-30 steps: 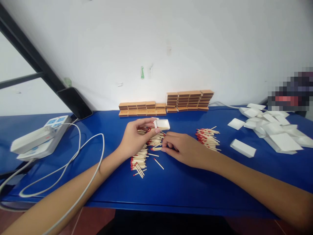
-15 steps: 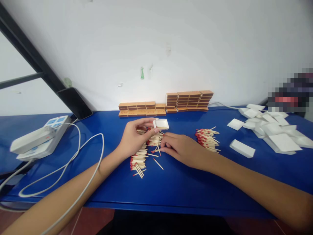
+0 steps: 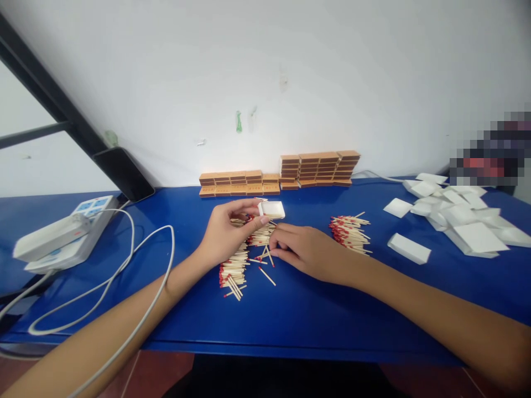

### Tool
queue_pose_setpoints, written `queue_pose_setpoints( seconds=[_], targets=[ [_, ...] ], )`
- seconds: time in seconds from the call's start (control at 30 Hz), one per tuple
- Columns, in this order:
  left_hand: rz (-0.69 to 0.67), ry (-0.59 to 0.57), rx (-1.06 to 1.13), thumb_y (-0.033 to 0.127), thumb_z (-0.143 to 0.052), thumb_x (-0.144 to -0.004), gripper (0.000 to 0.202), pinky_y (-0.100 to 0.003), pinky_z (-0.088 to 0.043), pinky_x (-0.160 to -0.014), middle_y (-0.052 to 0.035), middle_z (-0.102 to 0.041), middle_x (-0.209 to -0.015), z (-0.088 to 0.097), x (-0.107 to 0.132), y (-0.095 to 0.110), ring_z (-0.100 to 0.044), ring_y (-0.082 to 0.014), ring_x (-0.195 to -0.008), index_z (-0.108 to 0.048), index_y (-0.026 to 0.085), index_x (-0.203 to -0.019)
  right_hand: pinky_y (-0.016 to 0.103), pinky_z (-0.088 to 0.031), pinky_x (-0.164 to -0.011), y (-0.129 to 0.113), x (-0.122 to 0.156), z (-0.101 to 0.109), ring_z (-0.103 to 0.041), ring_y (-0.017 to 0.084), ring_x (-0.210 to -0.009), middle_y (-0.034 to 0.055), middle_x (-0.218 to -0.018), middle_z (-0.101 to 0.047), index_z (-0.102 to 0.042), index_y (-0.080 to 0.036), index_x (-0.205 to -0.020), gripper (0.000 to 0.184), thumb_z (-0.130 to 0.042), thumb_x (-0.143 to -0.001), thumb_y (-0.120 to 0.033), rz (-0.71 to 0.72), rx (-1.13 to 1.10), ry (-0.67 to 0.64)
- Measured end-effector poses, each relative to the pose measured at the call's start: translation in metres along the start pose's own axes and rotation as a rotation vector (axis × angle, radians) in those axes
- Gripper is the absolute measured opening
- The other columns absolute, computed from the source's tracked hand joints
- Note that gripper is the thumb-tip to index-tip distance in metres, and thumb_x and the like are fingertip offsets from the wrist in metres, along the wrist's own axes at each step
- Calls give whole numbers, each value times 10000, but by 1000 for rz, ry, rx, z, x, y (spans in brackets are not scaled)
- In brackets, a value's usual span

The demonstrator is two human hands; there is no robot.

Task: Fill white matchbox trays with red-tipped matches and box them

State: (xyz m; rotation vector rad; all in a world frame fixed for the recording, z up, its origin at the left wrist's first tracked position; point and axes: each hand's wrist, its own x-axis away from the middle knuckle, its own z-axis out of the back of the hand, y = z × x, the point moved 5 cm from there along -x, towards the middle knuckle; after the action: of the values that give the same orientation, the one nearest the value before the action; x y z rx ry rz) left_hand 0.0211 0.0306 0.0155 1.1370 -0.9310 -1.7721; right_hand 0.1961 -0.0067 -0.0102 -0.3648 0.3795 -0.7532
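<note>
My left hand (image 3: 226,229) is closed on a small white matchbox tray (image 3: 274,209), held tilted above the matches with its open side showing. A few matchsticks appear to lie along the tray's lower side. Beneath and around this hand spreads a pile of red-tipped matchsticks (image 3: 234,268). My right hand (image 3: 305,251) is just right of the pile, its fingertips pinched on matchsticks (image 3: 264,254) at the pile's edge; how many it grips is hidden. One loose matchstick (image 3: 267,276) rests on the blue table in front of them.
Another bunch of matchsticks (image 3: 350,235) lies to the right. Stacked brown matchboxes (image 3: 319,168) line the wall. White trays (image 3: 460,213) are heaped at the right, with a single tray (image 3: 409,249) nearer. A power strip (image 3: 78,237), white cable (image 3: 172,249) and black phone (image 3: 126,174) occupy the left.
The whole view has shifted slightly. My right hand's fingertips are a little closer to the matchsticks at the pile's edge; my left hand still holds the tray in about the same place.
</note>
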Motion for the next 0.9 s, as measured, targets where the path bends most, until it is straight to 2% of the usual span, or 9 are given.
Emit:
queue_pose_setpoints(
  seconds=[0.37,0.6,0.77,0.9],
  targets=[
    [3,6,-3,364,-878,-813,400,-376,-632,-887,-99,-835,-1032,1,0,2,-792,-255,-993,-790,185,-1160,334,-424,-748,1,1,1,-617,191,-848,46,-1041,-664,-574,-209,-971,163,-494,-1093,-282,-39,63,-72],
    [11,7,-11,397,-867,-827,404,-369,-630,-858,-101,-833,-1031,0,1,2,-791,-247,-966,-788,174,-1155,335,-432,-761,6,3,4,-609,184,-829,47,-1045,-651,-568,-205,-967,142,-490,-1081,-239,-46,88,-63],
    [14,13,-26,400,-870,-824,407,-365,-629,-840,-95,-833,-1030,0,1,3,-791,-244,-949,-790,182,-1158,324,-429,-741,8,4,8,-601,173,-797,38,-1019,-659,-576,-213,-970,147,-492,-1080,-265,-37,71,-46],
    [-2,10,-31,392,-865,-832,376,-366,-629,-859,-86,-833,-1018,0,0,4,-791,-241,-961,-794,194,-1143,321,-426,-713,5,5,11,-604,172,-780,44,-1031,-675,-606,-215,-1032,109,-517,-1066,-267,-30,58,-54]
  ],
)
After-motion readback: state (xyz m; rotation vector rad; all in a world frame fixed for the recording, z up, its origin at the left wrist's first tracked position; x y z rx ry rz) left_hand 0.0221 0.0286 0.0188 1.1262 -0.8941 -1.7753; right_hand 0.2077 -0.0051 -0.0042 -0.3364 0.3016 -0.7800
